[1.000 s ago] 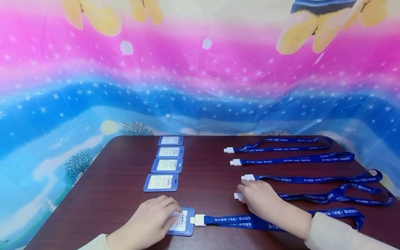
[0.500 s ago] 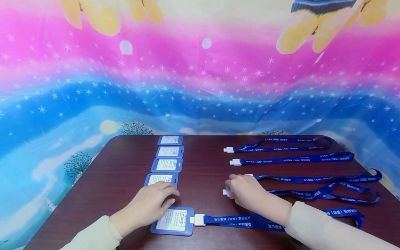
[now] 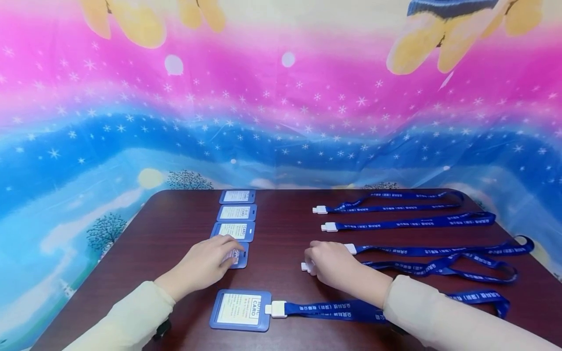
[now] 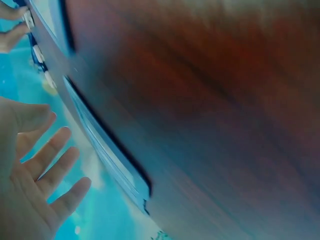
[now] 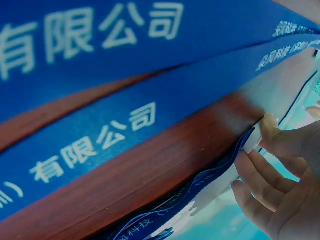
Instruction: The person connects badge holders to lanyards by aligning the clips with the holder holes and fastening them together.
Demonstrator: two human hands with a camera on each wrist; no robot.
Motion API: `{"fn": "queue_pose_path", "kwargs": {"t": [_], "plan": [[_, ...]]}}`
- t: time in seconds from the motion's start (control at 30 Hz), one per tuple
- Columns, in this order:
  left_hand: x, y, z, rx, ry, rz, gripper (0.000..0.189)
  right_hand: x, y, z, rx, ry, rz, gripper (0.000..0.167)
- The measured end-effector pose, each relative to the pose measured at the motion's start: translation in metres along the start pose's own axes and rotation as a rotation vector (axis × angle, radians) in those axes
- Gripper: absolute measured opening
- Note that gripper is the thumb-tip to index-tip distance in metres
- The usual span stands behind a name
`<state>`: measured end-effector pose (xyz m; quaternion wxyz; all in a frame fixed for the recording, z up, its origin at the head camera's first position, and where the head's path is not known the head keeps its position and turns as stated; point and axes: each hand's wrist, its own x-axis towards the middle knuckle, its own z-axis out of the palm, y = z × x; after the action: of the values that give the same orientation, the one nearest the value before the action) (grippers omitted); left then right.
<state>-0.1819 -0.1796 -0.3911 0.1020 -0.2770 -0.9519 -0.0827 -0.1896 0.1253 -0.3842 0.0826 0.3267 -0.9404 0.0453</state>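
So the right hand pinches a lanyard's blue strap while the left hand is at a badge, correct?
Not quite: the right hand pinches the white clip, not the blue strap, as the right wrist view shows. The left hand is indeed at a badge.

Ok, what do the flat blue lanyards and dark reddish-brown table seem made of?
Flat blue lanyards: probably smooth woven fabric, since they twist and fold softly. Dark reddish-brown table: wood or wood-look laminate, slightly shiny, showing streaky grain.
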Motion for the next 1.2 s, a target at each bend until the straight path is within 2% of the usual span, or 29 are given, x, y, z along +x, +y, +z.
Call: {"fn": "queue_pose_path", "kwargs": {"t": [0.33, 0.5, 0.97, 1.2], "plan": [[0.001, -0.011, 0.006, 0.013, -0.092, -0.129, 0.048, 0.002, -0.001, -0.003, 0.020, -0.009, 0.007, 0.019], [0.000, -0.010, 0.006, 0.011, -0.119, -0.157, 0.051, 0.003, -0.002, -0.004, 0.024, -0.007, 0.010, 0.018], [0.004, 0.007, 0.009, 0.014, -0.149, -0.138, 0.050, 0.008, -0.003, 0.002, 0.026, -0.015, 0.025, 0.016], [0.010, 0.015, 0.010, 0.012, -0.157, -0.102, 0.052, 0.012, -0.006, 0.002, 0.021, -0.020, 0.032, 0.016]]}}
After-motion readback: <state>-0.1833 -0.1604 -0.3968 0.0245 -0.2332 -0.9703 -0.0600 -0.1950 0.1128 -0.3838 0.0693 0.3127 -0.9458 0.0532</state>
